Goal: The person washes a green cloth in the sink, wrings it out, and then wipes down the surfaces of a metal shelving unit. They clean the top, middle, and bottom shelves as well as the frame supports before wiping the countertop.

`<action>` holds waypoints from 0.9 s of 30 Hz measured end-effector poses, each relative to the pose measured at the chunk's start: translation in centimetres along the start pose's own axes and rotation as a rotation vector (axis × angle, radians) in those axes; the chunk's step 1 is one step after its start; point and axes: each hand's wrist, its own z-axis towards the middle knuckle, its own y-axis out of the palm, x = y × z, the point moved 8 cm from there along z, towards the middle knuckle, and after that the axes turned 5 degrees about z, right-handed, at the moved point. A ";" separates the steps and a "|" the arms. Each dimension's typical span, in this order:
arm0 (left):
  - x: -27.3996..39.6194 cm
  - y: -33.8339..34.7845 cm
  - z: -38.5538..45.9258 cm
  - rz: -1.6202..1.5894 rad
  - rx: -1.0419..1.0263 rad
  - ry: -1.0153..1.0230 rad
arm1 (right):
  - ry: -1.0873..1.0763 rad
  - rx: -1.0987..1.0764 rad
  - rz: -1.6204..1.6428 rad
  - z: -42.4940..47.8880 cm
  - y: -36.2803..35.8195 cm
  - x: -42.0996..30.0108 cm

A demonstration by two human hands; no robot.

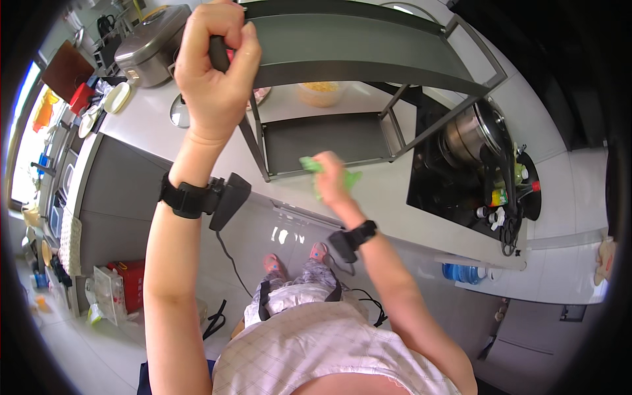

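My left hand, raised high at the upper left, is closed around a dark bar at the left side of a two-tier metal rack. Below the flat upper shelf, the rack's lower shelf is bare in the part I can see. A green cloth is bunched in my right hand, just in front of the lower shelf's front edge. That hand is blurred. Whether the cloth touches the rack or the countertop, I cannot tell.
A steel pot stands on the black cooktop at right, near several bottles and scissors. Behind the rack is a bowl of yellow food. A rice cooker and a glass lid lie to the left.
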 end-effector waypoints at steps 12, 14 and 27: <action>0.1 -0.5 -0.2 0.046 -0.007 0.029 | 0.047 -0.060 -0.678 -1.2 -1.6 1.3; -0.1 -0.6 -0.3 0.057 -0.010 0.016 | -0.039 -0.141 -0.550 -0.7 3.1 -2.9; -0.2 -0.3 0.0 0.046 -0.041 0.007 | -0.168 -0.127 0.097 11.1 9.4 -3.3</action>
